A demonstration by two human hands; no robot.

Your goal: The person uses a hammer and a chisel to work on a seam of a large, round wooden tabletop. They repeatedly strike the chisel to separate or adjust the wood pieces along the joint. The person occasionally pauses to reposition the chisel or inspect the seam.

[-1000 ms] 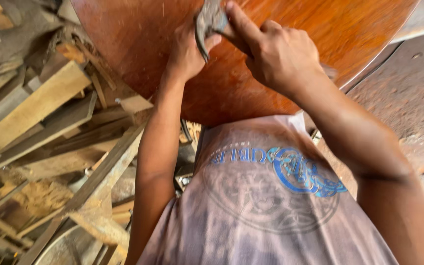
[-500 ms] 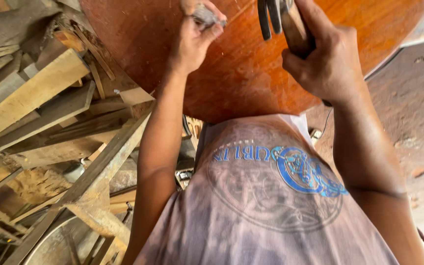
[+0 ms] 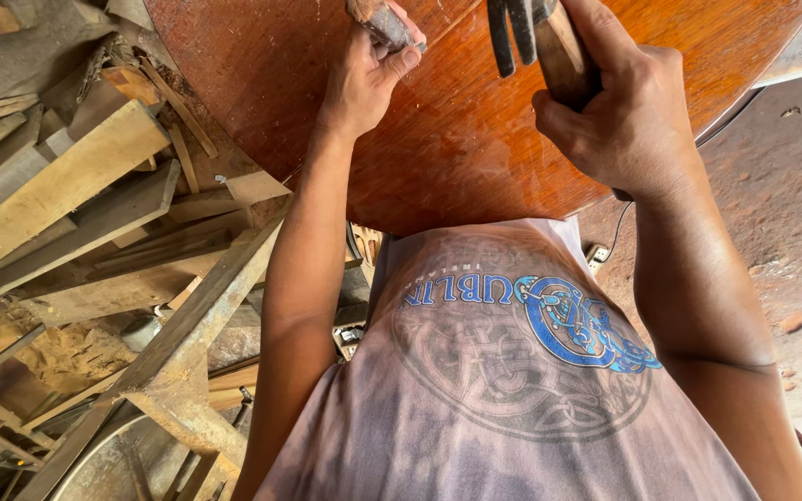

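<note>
Since a second ago the two hands have come apart: they were bunched together on the hammer near the top edge, and now the right hand (image 3: 619,111) has drawn the hammer (image 3: 538,42) off to the right while the left hand (image 3: 368,79) sits alone further left. That right hand is wrapped tight round the wooden handle, dark claw pointing up and away from the body. The left hand is pinched shut on a small grey-brown object (image 3: 381,20), its tip close to or against the round reddish tabletop (image 3: 438,158); whether it is a punch, a chisel or a stub of something else I cannot tell. As for progress, the polished wood around the hands shows only faint pale scratches and no driven nail or cut, so the striking work looks barely begun, if begun at all. Loose planks (image 3: 67,195) are heaped on the left, beside the tabletop's edge.
</note>
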